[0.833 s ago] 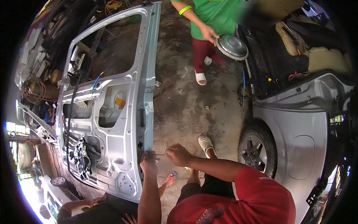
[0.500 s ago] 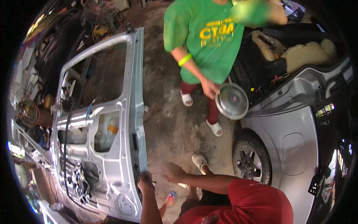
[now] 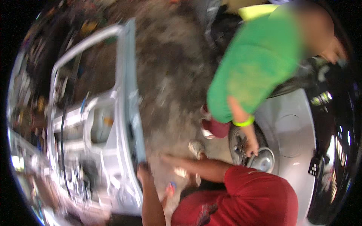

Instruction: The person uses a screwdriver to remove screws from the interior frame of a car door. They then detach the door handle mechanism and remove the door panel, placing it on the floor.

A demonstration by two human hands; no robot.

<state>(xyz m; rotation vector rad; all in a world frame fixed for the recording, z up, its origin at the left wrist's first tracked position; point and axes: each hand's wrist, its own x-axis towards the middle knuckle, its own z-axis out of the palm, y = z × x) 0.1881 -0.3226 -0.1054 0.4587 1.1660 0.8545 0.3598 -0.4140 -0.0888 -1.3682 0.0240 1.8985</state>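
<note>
A silver car door shell [image 3: 122,113] stands upright on my left. My left hand [image 3: 144,172] is closed at its near edge; whether the fingers grip the edge itself or a small part there is hidden. Coming across from my red sleeve, my right hand [image 3: 166,159] hovers a little to the right of the door edge, apart from it. Motion smears its fingers. On the right, a co-worker in a green shirt [image 3: 256,64] bends down beside the silver car, one hand [image 3: 251,147] on a round silver disc with a rim [image 3: 264,161] near the wheel.
The silver car's body panel [image 3: 288,132] and its wheel [image 3: 239,145] border the right side. Concrete floor [image 3: 169,86] runs between door and car. A clog-shod foot [image 3: 196,148] and a flip-flop [image 3: 171,188] are below. Blurred clutter lines the far left.
The co-worker has moved right and bent down, bringing the round disc low beside the wheel. My left hand stays at the door edge. The whole view has shifted and blurred.
</note>
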